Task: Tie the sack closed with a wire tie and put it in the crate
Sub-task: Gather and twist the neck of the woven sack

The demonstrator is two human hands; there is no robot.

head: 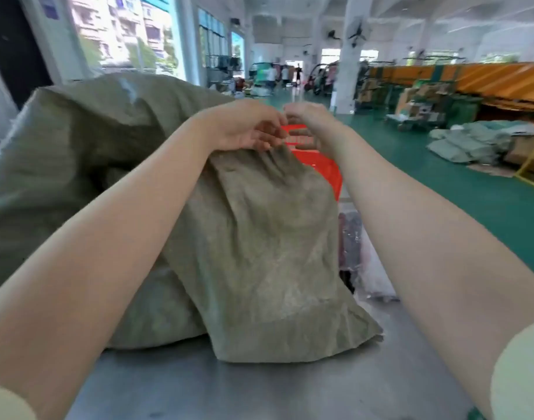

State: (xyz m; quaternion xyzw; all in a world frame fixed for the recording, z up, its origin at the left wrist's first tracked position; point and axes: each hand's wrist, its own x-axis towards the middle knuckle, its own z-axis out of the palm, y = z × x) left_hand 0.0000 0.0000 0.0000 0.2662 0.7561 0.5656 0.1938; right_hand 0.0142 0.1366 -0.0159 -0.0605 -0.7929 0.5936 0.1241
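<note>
A grey-green woven sack stands on a grey table in front of me, its gathered neck pointing away. My left hand grips the bunched neck from the left. My right hand is closed at the same neck from the right, fingertips meeting the left hand's. The wire tie is too small and blurred to make out. A red crate shows just behind the sack's neck, mostly hidden by the sack and my hands.
A much larger grey-green sack lies at the left, against the small one. A clear plastic bag with dark contents rests to the right of the sack. More sacks, carts and shelving stand on the green floor at the right.
</note>
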